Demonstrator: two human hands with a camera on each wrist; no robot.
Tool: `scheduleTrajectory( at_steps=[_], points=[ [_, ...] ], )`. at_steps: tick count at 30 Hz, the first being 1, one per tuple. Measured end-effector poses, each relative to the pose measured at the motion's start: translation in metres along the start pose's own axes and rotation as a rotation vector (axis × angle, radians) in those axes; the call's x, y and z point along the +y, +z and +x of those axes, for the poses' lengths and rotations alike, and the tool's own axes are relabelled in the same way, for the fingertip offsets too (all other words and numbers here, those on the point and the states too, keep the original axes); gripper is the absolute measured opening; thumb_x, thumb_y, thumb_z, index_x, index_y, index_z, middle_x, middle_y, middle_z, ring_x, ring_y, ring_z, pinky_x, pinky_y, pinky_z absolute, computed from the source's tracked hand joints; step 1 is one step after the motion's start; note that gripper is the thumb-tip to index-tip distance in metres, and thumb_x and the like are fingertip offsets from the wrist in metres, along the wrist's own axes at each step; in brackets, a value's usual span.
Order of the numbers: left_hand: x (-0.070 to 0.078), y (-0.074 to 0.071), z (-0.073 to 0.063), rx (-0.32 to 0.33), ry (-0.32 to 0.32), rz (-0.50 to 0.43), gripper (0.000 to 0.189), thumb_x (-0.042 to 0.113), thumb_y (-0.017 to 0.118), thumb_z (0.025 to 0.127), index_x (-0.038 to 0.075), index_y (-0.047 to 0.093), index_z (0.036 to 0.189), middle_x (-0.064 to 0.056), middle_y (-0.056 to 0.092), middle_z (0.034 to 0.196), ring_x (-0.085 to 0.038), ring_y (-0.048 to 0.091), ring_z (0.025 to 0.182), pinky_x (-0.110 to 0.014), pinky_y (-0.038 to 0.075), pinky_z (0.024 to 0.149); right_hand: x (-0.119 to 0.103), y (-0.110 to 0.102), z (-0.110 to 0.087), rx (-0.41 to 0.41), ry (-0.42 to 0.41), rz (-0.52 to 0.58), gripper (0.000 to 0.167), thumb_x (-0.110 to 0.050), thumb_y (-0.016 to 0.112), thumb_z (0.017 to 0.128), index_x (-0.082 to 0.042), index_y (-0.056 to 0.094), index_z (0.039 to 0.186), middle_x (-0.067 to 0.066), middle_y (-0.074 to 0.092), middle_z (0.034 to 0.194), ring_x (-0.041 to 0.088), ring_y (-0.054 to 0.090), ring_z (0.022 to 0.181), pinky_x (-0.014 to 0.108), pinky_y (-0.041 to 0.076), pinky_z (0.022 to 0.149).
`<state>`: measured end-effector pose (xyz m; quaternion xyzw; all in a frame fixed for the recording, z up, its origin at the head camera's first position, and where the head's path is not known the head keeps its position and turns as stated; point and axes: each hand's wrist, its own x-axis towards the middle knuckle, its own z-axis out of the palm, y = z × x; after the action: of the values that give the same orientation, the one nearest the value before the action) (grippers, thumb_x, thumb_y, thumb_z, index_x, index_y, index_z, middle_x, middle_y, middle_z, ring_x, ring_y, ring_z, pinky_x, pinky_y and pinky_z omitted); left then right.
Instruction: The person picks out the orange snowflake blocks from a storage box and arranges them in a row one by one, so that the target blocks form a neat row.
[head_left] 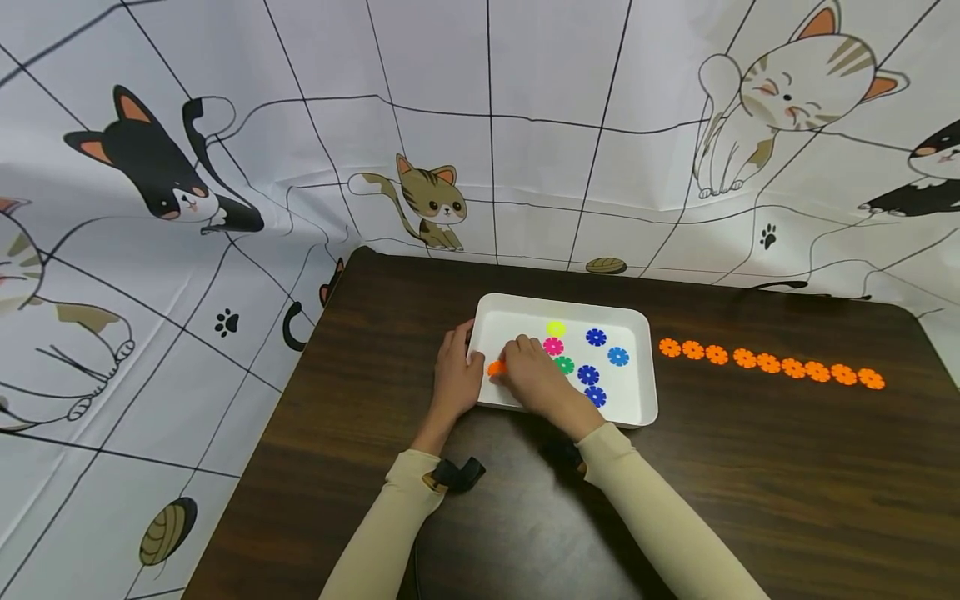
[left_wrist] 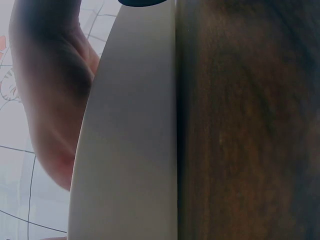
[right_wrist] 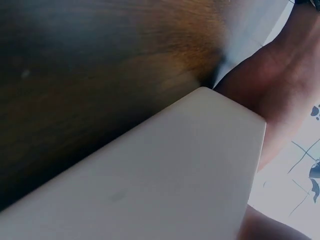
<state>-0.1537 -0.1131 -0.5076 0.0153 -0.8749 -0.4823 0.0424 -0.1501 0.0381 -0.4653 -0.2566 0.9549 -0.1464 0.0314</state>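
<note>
A shallow white tray (head_left: pixel 639 367) holds several flower-shaped plastic discs, among them a yellow disc (head_left: pixel 556 329), a pink disc (head_left: pixel 553 346), a green disc (head_left: pixel 564 365), a light blue disc (head_left: pixel 618 357) and dark blue discs (head_left: pixel 588 375). My left hand (head_left: pixel 458 372) grips the tray's left side, thumb at the rim. Reaching into the tray, my right hand (head_left: pixel 537 375) pinches an orange disc (head_left: pixel 495 368) near the left wall; its fingertips are partly hidden. Both wrist views show mostly the tray's outer wall (left_wrist: pixel 125 125) and no discs.
A row of several orange discs (head_left: pixel 768 363) lies on the dark wooden table (head_left: pixel 750 467), right of the tray. Behind and to the left hangs a white curtain (head_left: pixel 540 158) printed with cats. A black strap (head_left: pixel 456 475) is on the left wrist.
</note>
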Motion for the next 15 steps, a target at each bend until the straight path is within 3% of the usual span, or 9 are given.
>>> scheduleTrajectory(
  at_steps=[10,15],
  points=[
    [-0.001,0.0,-0.001,-0.003,0.0,-0.009,0.056,0.008,0.049,0.095,0.011,0.047,0.152,-0.019,0.054,0.142,-0.037,0.055,0.12,-0.054,0.045,0.1,0.012,-0.009,-0.015,0.015,0.017,0.073,0.033,-0.021,0.068,0.097,0.007,0.061,0.113,0.019,0.062,0.101,0.028,0.057,0.091,0.042,0.053,0.091],
    [-0.001,0.0,-0.001,-0.002,-0.002,-0.01,0.056,0.009,0.048,0.096,0.011,0.046,0.152,-0.019,0.054,0.142,-0.036,0.055,0.119,-0.053,0.045,0.099,0.019,-0.011,-0.023,0.069,-0.001,0.069,0.034,-0.018,0.07,0.096,0.007,0.062,0.118,0.018,0.062,0.102,0.027,0.056,0.091,0.041,0.052,0.09]
  ],
)
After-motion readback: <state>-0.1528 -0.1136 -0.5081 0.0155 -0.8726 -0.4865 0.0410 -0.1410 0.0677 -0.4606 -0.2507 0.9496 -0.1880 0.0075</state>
